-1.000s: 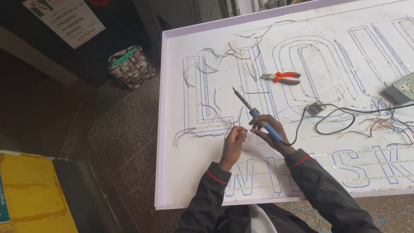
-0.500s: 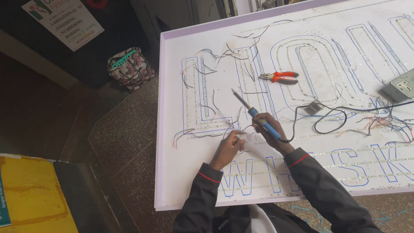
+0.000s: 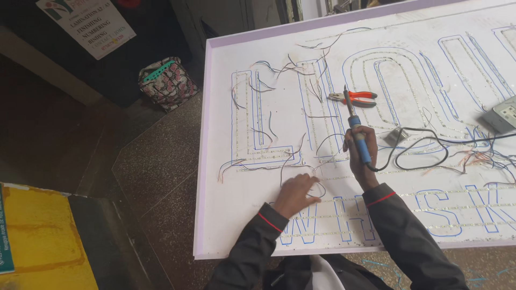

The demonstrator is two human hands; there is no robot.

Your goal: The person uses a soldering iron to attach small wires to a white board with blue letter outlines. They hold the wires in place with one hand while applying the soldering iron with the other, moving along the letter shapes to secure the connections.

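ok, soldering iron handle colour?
Blue, on the soldering iron held in the right hand; head view.

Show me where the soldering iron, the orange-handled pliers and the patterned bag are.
soldering iron (image 3: 361, 140): head view, on its blue handle above the right hand.
orange-handled pliers (image 3: 361, 97): head view, on the orange handles.
patterned bag (image 3: 167, 83): head view, on its side, on the floor.

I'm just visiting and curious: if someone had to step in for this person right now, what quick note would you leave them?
Right hand: grip shut on the blue-handled soldering iron, tip raised off the board.
Left hand: flat on the white sign board, fingers on loose thin wires below the first outlined letter.
Orange-handled pliers lie higher up; a grey socket box sits at the right edge, black cord looping back to the iron.
Done: light strips follow the letter outlines.
Left: many wire ends appear unjoined.
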